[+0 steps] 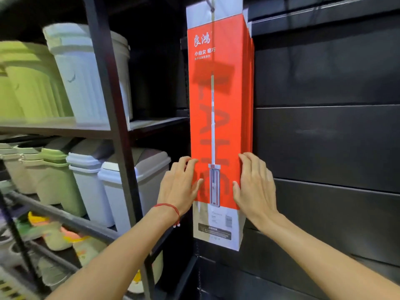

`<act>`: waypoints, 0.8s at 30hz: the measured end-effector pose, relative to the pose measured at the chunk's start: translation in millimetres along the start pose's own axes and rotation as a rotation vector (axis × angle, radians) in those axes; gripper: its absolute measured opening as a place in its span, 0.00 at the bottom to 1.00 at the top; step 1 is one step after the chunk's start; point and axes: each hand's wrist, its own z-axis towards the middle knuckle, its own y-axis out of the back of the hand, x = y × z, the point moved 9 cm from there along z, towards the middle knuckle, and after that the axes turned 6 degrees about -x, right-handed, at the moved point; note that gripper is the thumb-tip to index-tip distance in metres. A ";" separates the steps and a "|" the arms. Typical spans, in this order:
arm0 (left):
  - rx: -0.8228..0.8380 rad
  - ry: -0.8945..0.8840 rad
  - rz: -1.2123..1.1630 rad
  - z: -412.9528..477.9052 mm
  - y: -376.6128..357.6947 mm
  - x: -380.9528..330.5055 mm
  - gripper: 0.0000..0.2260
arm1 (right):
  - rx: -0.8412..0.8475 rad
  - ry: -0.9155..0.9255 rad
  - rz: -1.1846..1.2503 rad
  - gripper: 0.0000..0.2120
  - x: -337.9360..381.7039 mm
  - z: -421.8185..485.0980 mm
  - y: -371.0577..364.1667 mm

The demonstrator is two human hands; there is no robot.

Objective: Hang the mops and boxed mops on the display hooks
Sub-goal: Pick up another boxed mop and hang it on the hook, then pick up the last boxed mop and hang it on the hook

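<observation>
Boxed mop (218, 118), tall, red-and-white

Tall red-and-white boxed mop (218, 118) hangs upright from a display hook (209, 3) against dark panels
</observation>
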 end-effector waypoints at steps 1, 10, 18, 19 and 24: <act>0.033 -0.037 0.037 -10.6 5.8 -1.4 0.22 | 0.000 0.022 -0.035 0.34 5.2 -9.1 5.7; 0.201 -0.138 0.231 -116.3 43.4 5.2 0.18 | 0.167 0.159 -0.144 0.21 63.0 -104.4 43.8; 0.289 -0.084 0.272 -220.8 63.2 29.3 0.15 | 0.359 0.264 -0.112 0.15 116.7 -191.4 35.9; 0.303 -0.060 0.278 -235.7 65.3 35.1 0.15 | 0.377 0.280 -0.087 0.16 124.2 -201.4 33.1; 0.383 0.087 0.329 -319.3 76.0 63.7 0.13 | 0.496 0.411 0.055 0.20 170.1 -257.1 12.0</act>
